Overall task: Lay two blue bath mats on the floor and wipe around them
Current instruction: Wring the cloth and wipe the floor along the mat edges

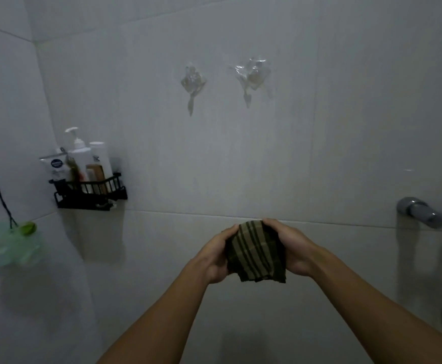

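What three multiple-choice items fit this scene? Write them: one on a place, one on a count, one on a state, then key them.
1. Where is the rack?
A. In the wall corner, left
B. On the floor
C. Under the tap

2. How many clear hooks are on the wall?
A. One
B. Two
C. Four

3. How is the cloth held?
A. Hung on a hook
B. By one hand
C. Bunched between both hands

Key: 1 A, it is fixed where two walls meet; 2 B, one hook and another hook side by side; 3 C, left hand and right hand each grip a side.
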